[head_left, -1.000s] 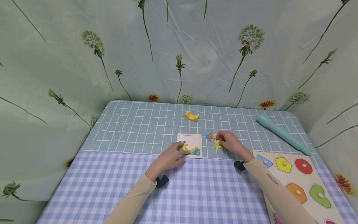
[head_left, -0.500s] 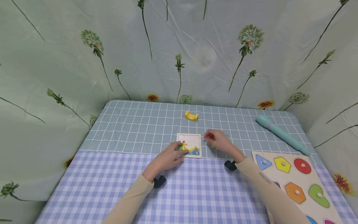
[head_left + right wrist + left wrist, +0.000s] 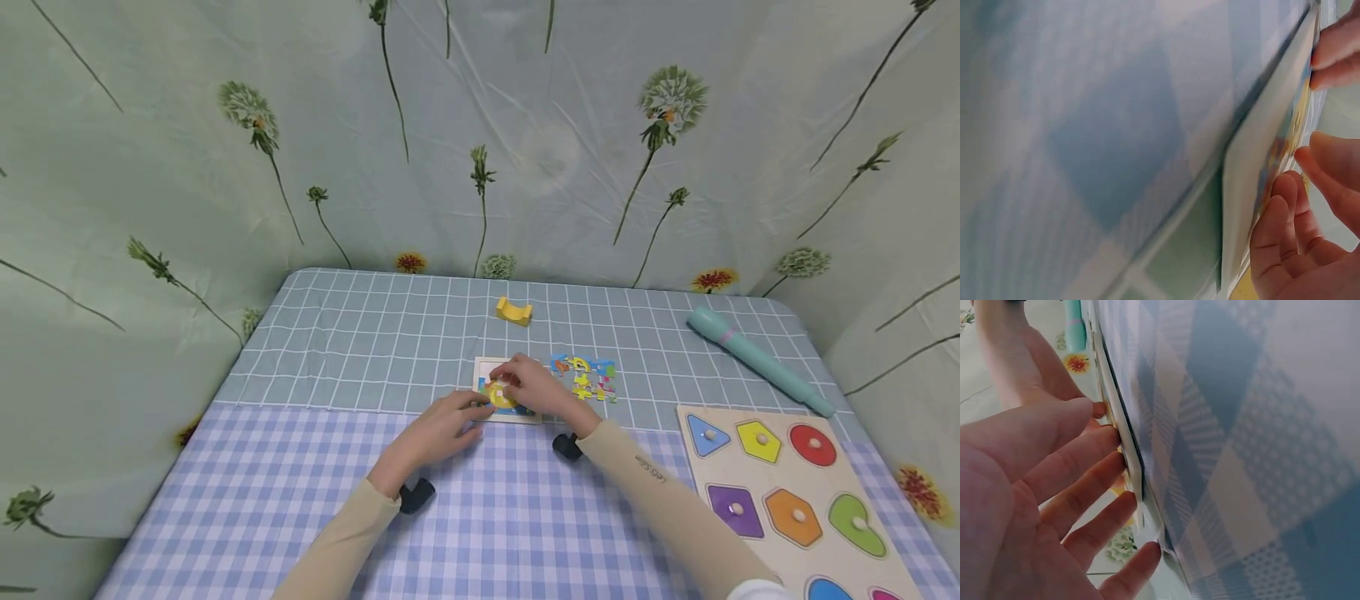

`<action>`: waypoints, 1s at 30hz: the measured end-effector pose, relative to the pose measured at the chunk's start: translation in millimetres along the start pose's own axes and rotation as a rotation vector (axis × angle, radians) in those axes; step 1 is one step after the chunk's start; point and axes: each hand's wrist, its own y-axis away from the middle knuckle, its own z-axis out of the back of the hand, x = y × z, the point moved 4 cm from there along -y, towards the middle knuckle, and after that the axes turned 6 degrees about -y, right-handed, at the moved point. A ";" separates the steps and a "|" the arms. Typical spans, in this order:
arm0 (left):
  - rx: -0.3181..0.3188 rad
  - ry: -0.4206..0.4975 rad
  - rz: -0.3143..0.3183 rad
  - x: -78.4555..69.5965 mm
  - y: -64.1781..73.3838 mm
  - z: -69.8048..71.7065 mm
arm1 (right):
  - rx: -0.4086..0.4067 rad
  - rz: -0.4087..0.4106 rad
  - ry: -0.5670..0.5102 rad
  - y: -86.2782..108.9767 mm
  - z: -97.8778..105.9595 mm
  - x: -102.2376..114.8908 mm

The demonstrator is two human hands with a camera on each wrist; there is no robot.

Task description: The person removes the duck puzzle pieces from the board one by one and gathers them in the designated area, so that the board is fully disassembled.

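Note:
A small wooden jigsaw tray [image 3: 517, 419] lies on the table, its lower part filled with colourful pieces. Over it, my right hand [image 3: 536, 387] appears to pinch a jigsaw piece against the picture; its fingers mostly cover the piece. The right wrist view shows the thumb and fingertips of this hand [image 3: 1307, 231] close together at the tray's surface [image 3: 1238, 206]. My left hand [image 3: 442, 429] rests its fairly straight fingertips on the tray's left front part, as the left wrist view also shows with the spread fingers [image 3: 1079, 494]. Several loose jigsaw pieces [image 3: 581, 380] lie right of the tray.
A yellow curved block [image 3: 514, 312] sits behind the tray. Toward the right back lies a teal stick-shaped object [image 3: 757, 357]. A large wooden shape board [image 3: 705, 475] with knobbed pieces occupies the right front, under the right forearm. Floral cloth [image 3: 480, 125] hangs behind the table.
My right hand has moved left from the loose pieces to above the tray, uncovering those pieces. The left hand has shifted slightly toward the lower left, its fingertips staying at the tray.

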 end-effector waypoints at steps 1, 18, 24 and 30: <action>-0.002 0.000 -0.001 -0.3 0.2 0.1 | 0.003 -0.002 0.009 -0.9 -1.4 0.8; 0.017 0.017 0.020 -2.5 -2.8 1.2 | -0.104 -0.046 -0.093 -10.9 -4.5 3.3; 0.016 0.022 0.016 -2.4 -3.0 2.0 | -0.152 -0.053 -0.210 -3.0 6.5 -4.4; 0.017 0.025 0.034 -2.1 -2.5 2.8 | -0.208 -0.146 -0.209 15.9 32.8 -20.6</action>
